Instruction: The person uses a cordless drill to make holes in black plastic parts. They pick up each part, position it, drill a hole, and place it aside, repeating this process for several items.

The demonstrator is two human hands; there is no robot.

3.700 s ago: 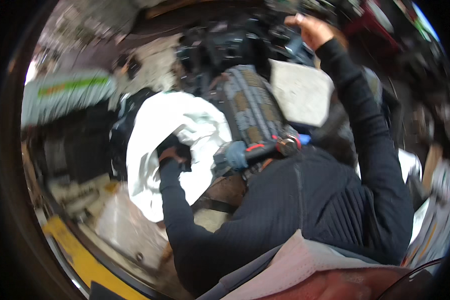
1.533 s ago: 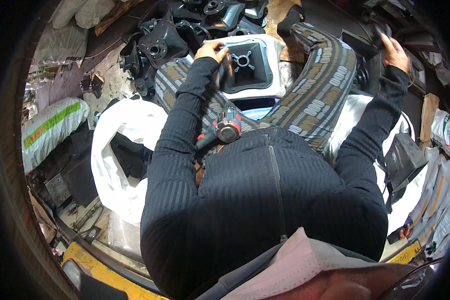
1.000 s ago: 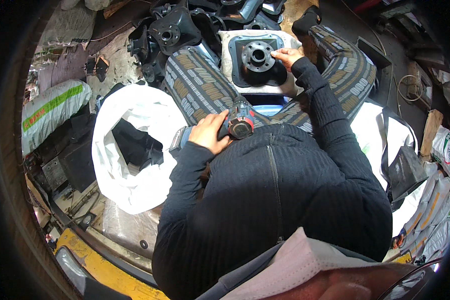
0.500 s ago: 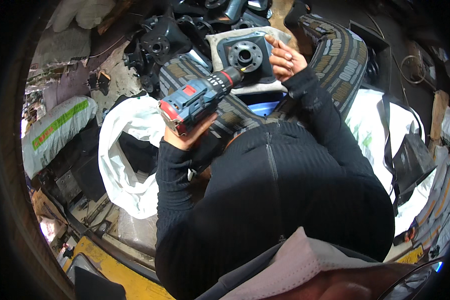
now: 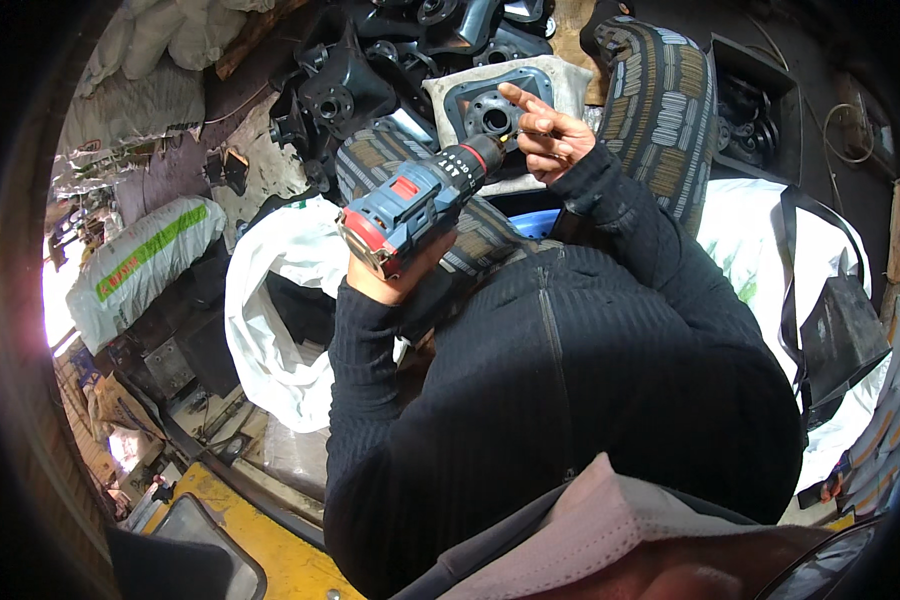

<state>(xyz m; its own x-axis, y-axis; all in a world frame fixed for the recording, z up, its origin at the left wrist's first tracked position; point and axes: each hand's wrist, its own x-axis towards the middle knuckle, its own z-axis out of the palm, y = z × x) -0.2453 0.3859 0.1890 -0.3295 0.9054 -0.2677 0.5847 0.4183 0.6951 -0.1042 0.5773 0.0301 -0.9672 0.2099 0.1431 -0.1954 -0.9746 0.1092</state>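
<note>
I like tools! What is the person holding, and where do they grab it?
The left hand holds a blue cordless drill by its handle.

A white sack (image 5: 140, 265) with a green band and a red mark lies at the left. Above it are pale grey sacks (image 5: 135, 95). An open white bag (image 5: 270, 320) stands beside the left arm.

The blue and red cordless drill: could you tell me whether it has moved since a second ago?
Yes. The blue and red cordless drill has risen from the lap, its tip now by the black flanged metal part ahead.
</note>
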